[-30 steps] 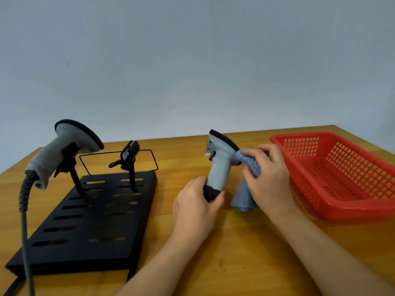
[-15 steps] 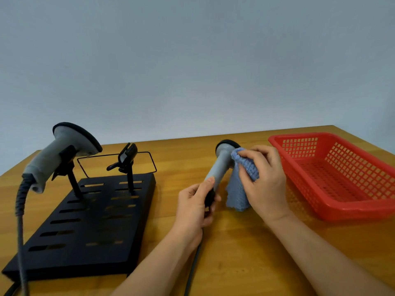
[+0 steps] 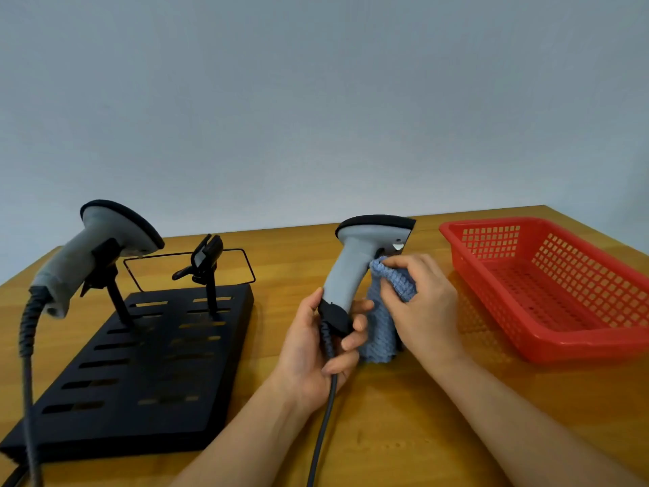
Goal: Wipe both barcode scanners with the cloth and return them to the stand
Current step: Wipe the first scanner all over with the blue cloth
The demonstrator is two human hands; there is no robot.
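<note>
At nine o'clock, one grey scanner sits in the black stand; its other cradle holds nothing. At centre, the left hand grips the second scanner by its handle base, upright above the bench. The right hand pinches the blue cloth against its neck. A red basket lies at three o'clock.
</note>
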